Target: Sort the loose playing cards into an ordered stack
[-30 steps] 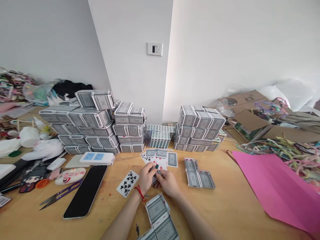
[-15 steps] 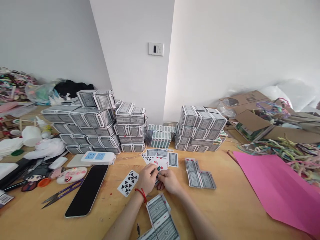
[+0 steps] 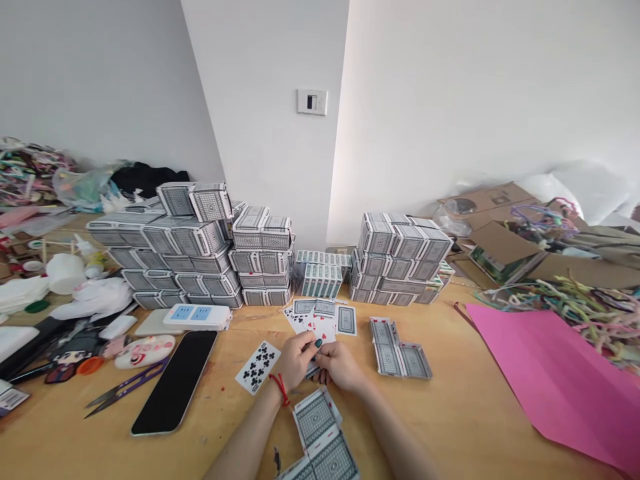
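Observation:
My left hand [image 3: 296, 358], with a red cord at its wrist, and my right hand [image 3: 341, 365] meet at the middle of the table. Their fingers are pinched together on a playing card [image 3: 312, 371], mostly hidden beneath them; a bit of its grey patterned back shows. Just beyond lie loose cards, among them a red-suited card [image 3: 324, 329] and a face-down card [image 3: 347, 320]. Left of my left hand rests a ten of clubs [image 3: 259, 367]. Between my forearms sits a joined piece of folded cards [image 3: 323, 427]; a smaller L-shaped piece [image 3: 393, 350] lies to the right.
Tall stacks of card-built blocks stand at the back left [image 3: 175, 240] and back right [image 3: 400, 257], with small card packs [image 3: 321, 280] between. A phone [image 3: 175, 383], scissors [image 3: 125, 387] and a power strip [image 3: 197, 316] lie left. Pink paper [image 3: 560, 380] covers the right.
My hands stay close together, with the fingers shifting slightly on the card; a little more of its patterned back shows. The view has moved very slightly.

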A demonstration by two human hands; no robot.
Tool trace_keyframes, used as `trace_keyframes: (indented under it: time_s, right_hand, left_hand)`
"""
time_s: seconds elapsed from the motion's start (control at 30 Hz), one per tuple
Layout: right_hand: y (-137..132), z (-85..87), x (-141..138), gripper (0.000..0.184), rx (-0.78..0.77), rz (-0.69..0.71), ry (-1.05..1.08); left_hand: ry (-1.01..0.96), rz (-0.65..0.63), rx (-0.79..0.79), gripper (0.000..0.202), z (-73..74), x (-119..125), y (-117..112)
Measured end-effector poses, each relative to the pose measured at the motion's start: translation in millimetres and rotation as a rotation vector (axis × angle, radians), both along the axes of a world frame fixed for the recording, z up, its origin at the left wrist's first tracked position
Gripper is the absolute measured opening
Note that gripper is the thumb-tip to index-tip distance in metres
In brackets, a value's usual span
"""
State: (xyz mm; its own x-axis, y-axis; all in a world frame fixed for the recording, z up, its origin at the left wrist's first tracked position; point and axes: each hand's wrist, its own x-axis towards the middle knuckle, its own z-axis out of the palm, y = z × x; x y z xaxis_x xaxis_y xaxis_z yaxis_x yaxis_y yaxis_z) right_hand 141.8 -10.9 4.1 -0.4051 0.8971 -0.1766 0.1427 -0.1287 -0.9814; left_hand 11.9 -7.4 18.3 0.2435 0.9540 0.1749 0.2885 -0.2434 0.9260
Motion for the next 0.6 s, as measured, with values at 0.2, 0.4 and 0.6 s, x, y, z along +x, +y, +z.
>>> trace_keyframes:
  time_s: [0.2, 0.4, 0.6]
  right_hand:
    - [-3.0, -5.1, 0.3, 0.033, 0.126, -0.024, -0.072]
    - [-1.5, -8.4, 2.2, 0.036, 0.164, 0.024, -0.115]
    - [-2.3, -2.7, 3.5, 0.036, 0.196, 0.053, -0.101]
  left_hand:
    - [0.041, 0.028, -0.023, 0.028, -3.1, 0.0, 1.0]
    - [0.048, 0.021, -0.061, 0.031, -6.9, -0.7, 7.1]
    - [0.057, 0.045, -0.022, 0.030, -5.5, 0.1, 8.1]
